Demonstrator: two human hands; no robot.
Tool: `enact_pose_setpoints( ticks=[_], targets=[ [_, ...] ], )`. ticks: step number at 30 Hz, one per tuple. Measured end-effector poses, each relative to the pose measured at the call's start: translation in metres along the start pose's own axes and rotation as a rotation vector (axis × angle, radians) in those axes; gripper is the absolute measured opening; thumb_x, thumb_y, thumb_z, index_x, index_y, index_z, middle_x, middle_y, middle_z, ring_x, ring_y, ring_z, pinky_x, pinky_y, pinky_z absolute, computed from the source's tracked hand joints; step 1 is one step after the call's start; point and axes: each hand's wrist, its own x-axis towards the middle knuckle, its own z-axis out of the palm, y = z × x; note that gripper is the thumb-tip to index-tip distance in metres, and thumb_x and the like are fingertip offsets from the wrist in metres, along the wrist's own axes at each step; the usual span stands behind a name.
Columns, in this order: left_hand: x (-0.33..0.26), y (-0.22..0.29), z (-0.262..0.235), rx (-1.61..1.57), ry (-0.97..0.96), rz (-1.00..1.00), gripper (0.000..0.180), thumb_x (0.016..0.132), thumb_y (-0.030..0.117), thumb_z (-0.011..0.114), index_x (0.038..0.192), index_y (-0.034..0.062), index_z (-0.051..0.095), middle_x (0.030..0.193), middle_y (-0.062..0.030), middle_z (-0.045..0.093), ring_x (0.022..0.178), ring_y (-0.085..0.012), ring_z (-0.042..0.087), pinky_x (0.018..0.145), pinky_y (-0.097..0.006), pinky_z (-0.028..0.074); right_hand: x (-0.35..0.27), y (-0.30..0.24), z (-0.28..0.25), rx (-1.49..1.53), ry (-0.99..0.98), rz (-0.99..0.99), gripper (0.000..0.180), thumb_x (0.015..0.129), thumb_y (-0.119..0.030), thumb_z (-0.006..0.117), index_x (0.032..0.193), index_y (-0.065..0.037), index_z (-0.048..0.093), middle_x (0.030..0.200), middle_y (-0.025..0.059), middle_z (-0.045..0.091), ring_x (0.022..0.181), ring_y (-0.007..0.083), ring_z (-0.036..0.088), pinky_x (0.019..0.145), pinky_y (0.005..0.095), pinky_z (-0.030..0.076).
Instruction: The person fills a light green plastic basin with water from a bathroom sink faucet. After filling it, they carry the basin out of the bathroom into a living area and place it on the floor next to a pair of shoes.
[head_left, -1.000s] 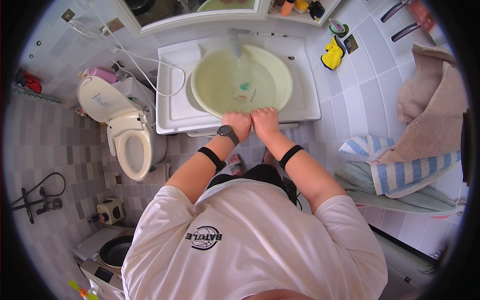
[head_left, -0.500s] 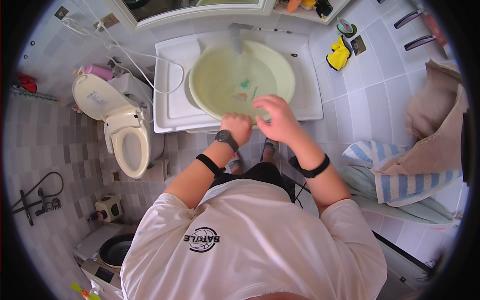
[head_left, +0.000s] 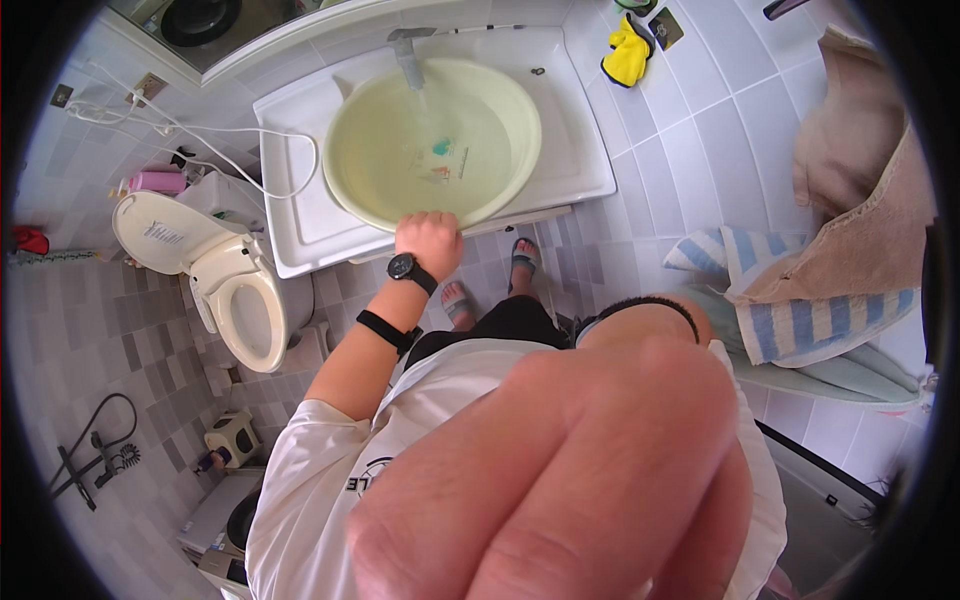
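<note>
My left hand [head_left: 428, 243], with a black watch on its wrist, is closed over the near rim of a pale yellow-green plastic basin [head_left: 352, 203]. Water runs from a grey faucet [head_left: 408, 62] into the basin, which holds water. A small green patch [head_left: 440, 148] and an orange patch [head_left: 440, 173] show at its bottom; whether they are printed or loose I cannot tell. My right hand [head_left: 590, 450] is raised very close to the camera. Its fingers are bent and pressed together; the fingertips and whatever they hold, if anything, are hidden.
The basin sits on a white washstand [head_left: 575, 140]. A white cable [head_left: 290, 190] loops over its left side, and a toilet [head_left: 250, 310] with raised lid stands to the left. A yellow glove [head_left: 627, 55] hangs on the right wall, near striped towels [head_left: 800, 325].
My right hand has lifted from beside the basin's near rim up close to the camera. My left hand stays on the rim. The whole view has shifted and tilted.
</note>
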Motion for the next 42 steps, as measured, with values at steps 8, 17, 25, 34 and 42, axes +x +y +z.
enact_pose_setpoints(
  ticks=[8, 17, 25, 34, 42],
  targets=[
    [0.002, 0.0, 0.003, 0.003, 0.025, 0.031, 0.009, 0.072, 0.013, 0.07, 0.071, 0.0101, 0.061, 0.071, -0.0094, 0.067, 0.071, -0.0312, 0.067, 0.067, -0.044, 0.051, -0.004, -0.001, -0.005, 0.072, 0.038, -0.075, 0.04, 0.093, -0.021, 0.071, 0.118, 0.01, 0.066, 0.104, 0.0228, 0.068, 0.086, 0.0311, 0.069, 0.071, 0.0372, 0.055],
    [0.003, 0.0, 0.008, -0.019, 0.068, 0.044, 0.008, 0.072, 0.012, 0.068, 0.07, 0.0103, 0.06, 0.071, -0.0097, 0.067, 0.071, -0.0315, 0.067, 0.067, -0.045, 0.05, -0.002, 0.006, -0.003, 0.084, 0.043, -0.144, 0.039, 0.086, -0.006, 0.075, 0.119, 0.013, 0.066, 0.1, 0.0213, 0.068, 0.082, 0.0277, 0.07, 0.07, 0.0349, 0.055],
    [-0.008, -0.001, 0.005, 0.016, 0.029, 0.009, 0.008, 0.071, 0.011, 0.069, 0.073, 0.0094, 0.061, 0.073, -0.0106, 0.067, 0.073, -0.0325, 0.067, 0.069, -0.046, 0.051, 0.004, 0.014, -0.014, 0.06, -0.167, -0.488, 0.046, 0.094, -0.021, 0.063, 0.125, 0.012, 0.06, 0.098, 0.027, 0.068, 0.084, 0.0364, 0.069, 0.073, 0.0394, 0.059],
    [0.0, 0.001, 0.002, 0.006, -0.046, 0.004, 0.012, 0.076, 0.017, 0.071, 0.076, 0.0073, 0.063, 0.079, -0.0137, 0.069, 0.08, -0.0353, 0.069, 0.074, -0.046, 0.054, -0.015, -0.013, 0.004, -0.035, 0.004, -0.484, 0.043, 0.103, -0.04, 0.053, 0.113, 0.002, 0.06, 0.094, 0.0219, 0.066, 0.076, 0.0301, 0.06, 0.071, 0.0413, 0.054],
    [-0.007, -0.019, 0.037, 0.045, 0.064, 0.066, 0.014, 0.081, 0.025, 0.064, 0.08, 0.0119, 0.067, 0.076, -0.0071, 0.07, 0.08, -0.0294, 0.07, 0.077, -0.045, 0.052, -0.04, -0.013, -0.07, -0.668, 0.28, 0.208, 0.035, 0.109, -0.029, 0.057, 0.127, 0.0, 0.059, 0.116, 0.0269, 0.073, 0.109, 0.0381, 0.073, 0.097, 0.0496, 0.056]
  ],
)
